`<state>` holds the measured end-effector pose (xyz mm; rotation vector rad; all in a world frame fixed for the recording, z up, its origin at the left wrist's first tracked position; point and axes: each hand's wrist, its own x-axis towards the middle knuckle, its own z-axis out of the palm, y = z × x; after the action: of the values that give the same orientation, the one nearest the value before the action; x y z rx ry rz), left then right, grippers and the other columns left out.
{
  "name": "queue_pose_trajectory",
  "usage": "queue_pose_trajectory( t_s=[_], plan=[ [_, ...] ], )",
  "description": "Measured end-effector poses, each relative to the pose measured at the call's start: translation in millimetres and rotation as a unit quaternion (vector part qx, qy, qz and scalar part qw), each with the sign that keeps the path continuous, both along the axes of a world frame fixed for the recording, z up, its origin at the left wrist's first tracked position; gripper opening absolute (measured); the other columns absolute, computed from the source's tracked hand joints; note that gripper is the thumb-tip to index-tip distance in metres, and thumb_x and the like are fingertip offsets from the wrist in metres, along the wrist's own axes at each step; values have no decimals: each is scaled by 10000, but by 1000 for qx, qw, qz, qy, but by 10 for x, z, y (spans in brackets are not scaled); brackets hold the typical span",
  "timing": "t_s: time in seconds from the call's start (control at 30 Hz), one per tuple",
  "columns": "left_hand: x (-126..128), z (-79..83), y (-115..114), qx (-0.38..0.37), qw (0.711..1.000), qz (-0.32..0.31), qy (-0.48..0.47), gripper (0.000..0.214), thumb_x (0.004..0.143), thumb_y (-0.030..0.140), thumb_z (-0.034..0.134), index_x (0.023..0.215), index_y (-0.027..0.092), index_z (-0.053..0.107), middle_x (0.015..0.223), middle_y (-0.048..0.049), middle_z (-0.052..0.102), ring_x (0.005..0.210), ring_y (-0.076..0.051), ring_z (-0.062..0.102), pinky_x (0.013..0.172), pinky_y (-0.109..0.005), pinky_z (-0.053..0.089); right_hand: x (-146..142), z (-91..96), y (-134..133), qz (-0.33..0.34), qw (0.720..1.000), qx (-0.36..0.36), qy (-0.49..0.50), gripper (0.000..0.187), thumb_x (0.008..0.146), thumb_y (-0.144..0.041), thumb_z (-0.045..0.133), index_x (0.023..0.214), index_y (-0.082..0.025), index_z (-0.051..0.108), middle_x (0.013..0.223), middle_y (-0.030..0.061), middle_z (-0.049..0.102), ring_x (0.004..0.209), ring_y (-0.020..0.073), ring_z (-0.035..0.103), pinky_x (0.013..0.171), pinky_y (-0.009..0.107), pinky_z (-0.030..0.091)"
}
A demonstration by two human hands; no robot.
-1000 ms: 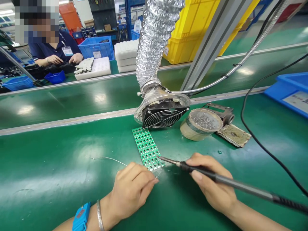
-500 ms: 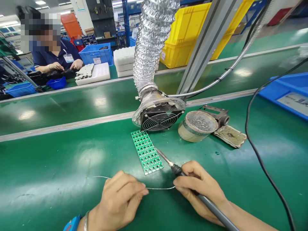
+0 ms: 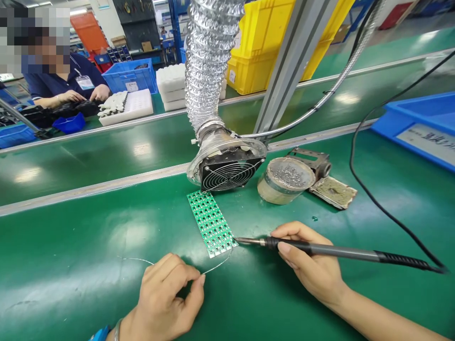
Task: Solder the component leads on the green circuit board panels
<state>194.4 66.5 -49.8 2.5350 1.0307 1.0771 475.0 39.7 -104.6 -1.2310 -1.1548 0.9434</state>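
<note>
A green circuit board panel [image 3: 210, 222] with rows of dark round holes lies flat on the green bench. My right hand [image 3: 311, 265] grips a soldering iron [image 3: 341, 252], whose tip points left at the panel's lower right corner. Between the thumb and forefinger of my left hand [image 3: 170, 293] is a thin solder wire [image 3: 218, 266]. Its free end curves up to that same corner, close under the iron's tip. Whether tip and wire touch cannot be made out. The wire's other end sticks out left behind my left hand.
A fume extractor fan [image 3: 232, 174] on a silver duct hangs over the panel's far end. Right of it stand a round tub [image 3: 284, 182] of metal bits and a sponge tray [image 3: 334, 192]. The iron's cord [image 3: 384, 208] loops at right. A co-worker [image 3: 76, 85] sits across the bench.
The iron has swung from a steep slant to nearly level, its tip now at the panel's lower right corner. The wire's end has left my right fingers and moved up to that corner.
</note>
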Motion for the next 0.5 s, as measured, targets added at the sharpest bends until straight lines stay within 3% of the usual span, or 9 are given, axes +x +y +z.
queue_pose_trajectory(
  t_s=[0.17, 0.5],
  plan=[
    [2, -39, 27, -4, 1000, 10, 16, 128, 810, 84, 624, 752, 188, 578, 596, 30, 541, 537, -98, 472, 497, -250, 349, -73, 91, 41, -16, 1000, 6, -13, 73, 845, -282, 649, 845, -211, 664, 523, -46, 491, 443, 77, 380, 405, 200, 284],
    [35, -103, 64, -3, 999, 19, 26, 122, 822, 102, 625, 754, 192, 579, 597, 34, 539, 538, -95, 471, 500, -244, 353, -77, 43, 29, -18, 999, -20, -22, 123, 852, -324, 653, 858, -201, 658, 513, -53, 457, 434, 81, 356, 397, 215, 255]
  ],
)
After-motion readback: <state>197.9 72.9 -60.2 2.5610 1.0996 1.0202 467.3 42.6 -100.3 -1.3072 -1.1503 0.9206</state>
